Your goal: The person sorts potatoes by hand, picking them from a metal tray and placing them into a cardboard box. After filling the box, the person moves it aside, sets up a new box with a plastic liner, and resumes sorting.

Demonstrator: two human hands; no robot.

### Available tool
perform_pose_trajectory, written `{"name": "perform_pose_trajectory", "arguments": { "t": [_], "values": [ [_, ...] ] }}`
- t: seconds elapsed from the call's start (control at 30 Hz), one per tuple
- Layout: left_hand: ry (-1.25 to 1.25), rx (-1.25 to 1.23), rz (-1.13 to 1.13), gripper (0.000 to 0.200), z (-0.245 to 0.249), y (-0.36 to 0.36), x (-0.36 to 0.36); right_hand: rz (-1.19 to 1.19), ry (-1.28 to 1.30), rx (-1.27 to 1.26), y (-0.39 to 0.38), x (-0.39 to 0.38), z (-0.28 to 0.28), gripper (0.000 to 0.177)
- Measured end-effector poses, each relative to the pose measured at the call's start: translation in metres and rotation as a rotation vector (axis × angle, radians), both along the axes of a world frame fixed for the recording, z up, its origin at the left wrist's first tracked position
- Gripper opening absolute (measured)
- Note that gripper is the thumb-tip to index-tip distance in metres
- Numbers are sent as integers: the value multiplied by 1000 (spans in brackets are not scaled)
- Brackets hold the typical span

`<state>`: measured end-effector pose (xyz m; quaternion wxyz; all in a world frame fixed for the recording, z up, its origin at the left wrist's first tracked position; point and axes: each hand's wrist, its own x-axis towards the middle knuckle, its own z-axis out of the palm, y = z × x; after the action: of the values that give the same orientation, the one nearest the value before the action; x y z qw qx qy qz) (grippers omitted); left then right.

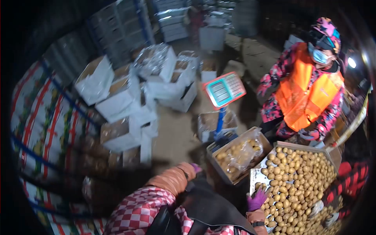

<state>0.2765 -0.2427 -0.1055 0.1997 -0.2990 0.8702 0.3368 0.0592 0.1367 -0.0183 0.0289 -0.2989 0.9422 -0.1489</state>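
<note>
My right hand (257,199), in a purple glove, rests with fingers spread at the left edge of a sorting table, touching or just above round yellow-brown produce that looks like small potatoes (291,190). My left hand (196,167), also gloved in purple, is near my body beyond the brown sleeve cuff. Its fingers are mostly hidden. Ahead of my hands stands an open cardboard box (224,173), partly filled with the same produce under clear plastic film (246,154). It sits on a scale with a blue post (220,123) and a red-rimmed display (225,90).
A person in an orange vest (299,92) stands behind the table. Another person's gloved hands (316,208) reach over the produce at right. White boxes (119,103) with plastic liners are piled at left, beside printed cartons (43,121). An open box (211,117) lies behind the scale.
</note>
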Motion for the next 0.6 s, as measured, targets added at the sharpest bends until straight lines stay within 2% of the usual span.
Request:
{"name": "perform_pose_trajectory", "arguments": {
  "t": [0.03, 0.1, 0.2, 0.27, 0.4, 0.47, 0.53, 0.6],
  "values": [
    [-231, -152, -2, 31, 83, 0, 47, -11, -89, 181, -4, -1, 1, 100],
    [-273, -268, 160, 32, 4, -33, 133, -26, -87, 287, -13, 6, 12, 100],
    [-102, -342, 343, 34, -79, -47, 251, -53, -91, 334, -17, 11, 16, 96],
    [112, 10, 429, 26, -148, -47, 335, -88, -135, 366, -24, 14, 25, 94],
    [1013, 697, 93, 23, -130, -31, 345, -184, -103, 436, -27, 19, 10, 94],
    [770, 550, 217, 23, -128, -51, 330, -290, -211, 520, -44, 23, 23, 90],
    [323, 268, 411, 23, -126, -83, 315, -386, -238, 576, -49, 22, 21, 92],
    [155, 90, 509, 24, -102, -137, 317, -456, -246, 616, -67, 25, 26, 92]
  ]
}}
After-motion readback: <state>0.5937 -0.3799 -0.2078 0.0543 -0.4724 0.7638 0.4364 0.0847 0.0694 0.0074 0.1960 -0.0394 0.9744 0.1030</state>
